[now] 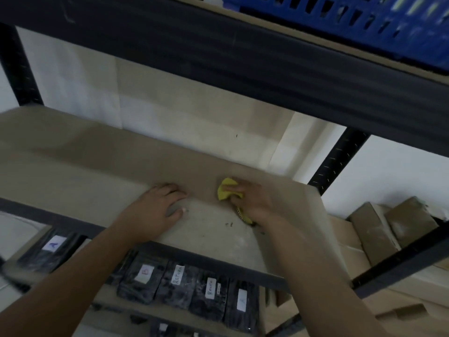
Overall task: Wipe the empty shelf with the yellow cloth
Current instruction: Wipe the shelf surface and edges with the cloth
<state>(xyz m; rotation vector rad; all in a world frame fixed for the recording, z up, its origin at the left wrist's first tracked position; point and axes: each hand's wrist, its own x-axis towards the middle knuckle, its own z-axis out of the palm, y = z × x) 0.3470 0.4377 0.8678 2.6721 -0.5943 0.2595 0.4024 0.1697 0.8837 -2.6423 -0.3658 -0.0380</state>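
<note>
Yellow cloth (227,189) bunched on empty shelf (97,171), near right end, pinched under fingers of right hand (252,203); part of cloth hidden beneath palm. Left hand (155,210) flat on shelf just left of it, fingers spread, holding nothing. Shelf board tan, dusty, dark specks by cloth. Black metal frame. Blue crate (364,23) on tier above, cut off. Labelled black packages (184,285) on tier below. Cardboard boxes (388,229) far right, blurred. White wall behind.
</note>
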